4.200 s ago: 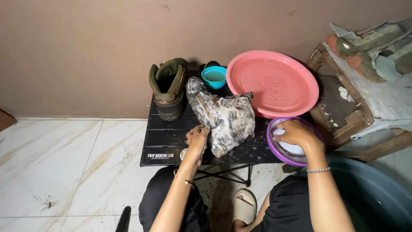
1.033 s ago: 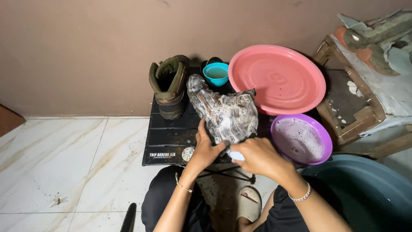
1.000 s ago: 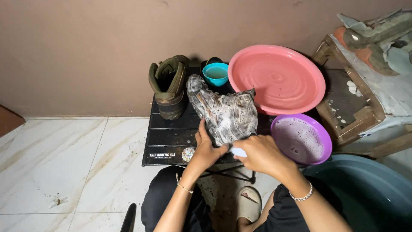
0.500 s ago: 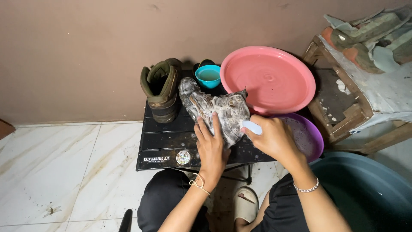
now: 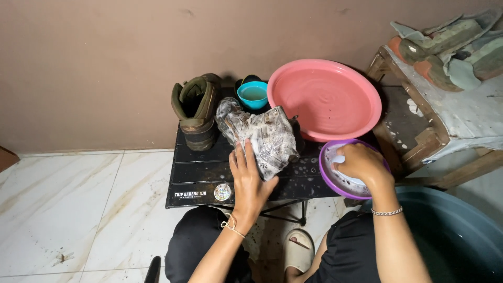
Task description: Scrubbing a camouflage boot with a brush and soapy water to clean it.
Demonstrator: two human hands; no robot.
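A soapy, foam-covered boot (image 5: 262,135) lies on its side on a small black folding table (image 5: 199,173). My left hand (image 5: 249,181) presses flat on its near side and holds it down. My right hand (image 5: 361,165) dips into a purple bowl (image 5: 327,175) of foamy water at the table's right end, with its fingers closed around a small white brush (image 5: 339,159) that is mostly hidden. A second olive-brown boot (image 5: 196,110) stands upright at the table's far left corner.
A large pink basin (image 5: 325,97) leans at the back right, with a small teal cup (image 5: 253,94) beside it. A worn wooden stool (image 5: 419,131) with rags stands to the right. A dark grey tub (image 5: 461,230) sits at lower right. A beige sandal (image 5: 298,251) lies under the table.
My right hand has moved from the soapy boot over to the purple bowl and now dips into it. My left hand stays on the boot.
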